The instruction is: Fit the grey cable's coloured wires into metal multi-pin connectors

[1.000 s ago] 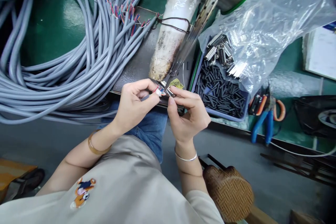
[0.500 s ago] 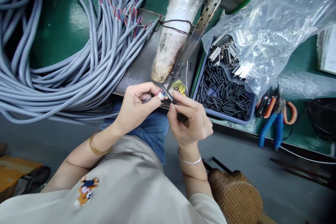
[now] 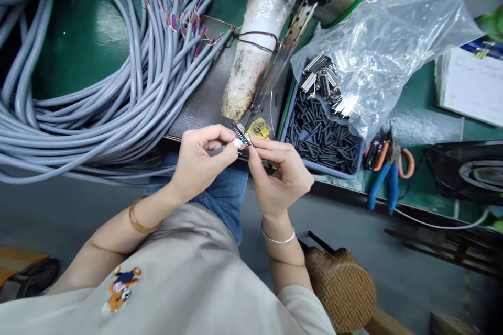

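Note:
A small metal multi-pin connector (image 3: 243, 134) with coloured wires (image 3: 234, 137) at its pins is held between my hands, near the table's front edge. My left hand (image 3: 206, 159) is closed, thumb and forefinger pinching the wires at the connector's left side. A small white spot shows at that thumb tip; I cannot tell what it is. My right hand (image 3: 281, 170) is closed too, its thumb and forefinger gripping the connector's lower right end. Just above the connector are a perforated metal tool barrel (image 3: 301, 26) and a white wrapped tube (image 3: 255, 47) with a browned end.
Grey cables (image 3: 129, 99) with stripped ends fill the left. A blue bin (image 3: 357, 159) of short black tubes (image 3: 318, 136) stands right, with loose connectors (image 3: 324, 78) and a plastic bag (image 3: 389, 36) on top. Pliers (image 3: 387, 178) lie farther right. A woven-pattern stool (image 3: 346, 288) stands below.
The view has shifted, so the bench things appear farther left. The connector has turned in my fingers, its pin row now showing more plainly. Both hands keep their pinch.

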